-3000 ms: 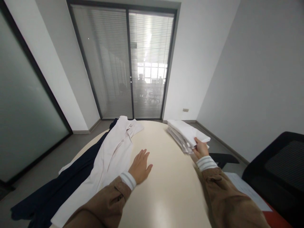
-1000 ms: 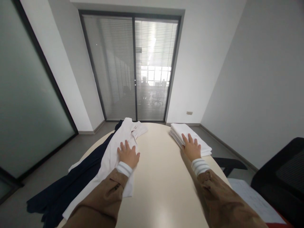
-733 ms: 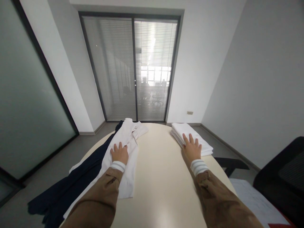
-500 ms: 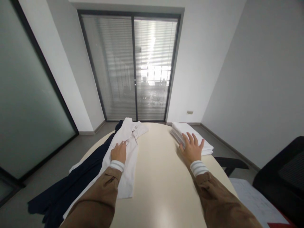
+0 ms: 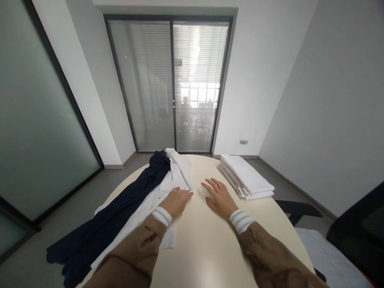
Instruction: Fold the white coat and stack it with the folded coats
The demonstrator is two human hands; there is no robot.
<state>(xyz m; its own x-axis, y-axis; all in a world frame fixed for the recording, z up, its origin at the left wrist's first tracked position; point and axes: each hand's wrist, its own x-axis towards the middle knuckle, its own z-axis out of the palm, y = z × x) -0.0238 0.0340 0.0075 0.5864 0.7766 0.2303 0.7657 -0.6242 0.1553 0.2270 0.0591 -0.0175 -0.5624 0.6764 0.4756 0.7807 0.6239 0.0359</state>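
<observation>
A white garment, perhaps a shirt, lies on the left part of the round table. My left hand is at its right edge, with the fingertips closed on the cloth near the edge. Next to it on the left a navy garment is stretched out, its lower end hanging past the table edge. My right hand hovers low over or rests on the tabletop, fingers spread, holding nothing. Right of that hand is a stack of folded white cloths, apart from my fingers.
The round cream table fills the foreground. A black chair with an armrest stands at the right, white sheets on or near its seat. Beyond the table are a glass door with blinds and a wall socket.
My right hand has left the folded stack and moved left over the table. My left hand has shifted right to the white garment's edge, and more of the navy garment's top end shows.
</observation>
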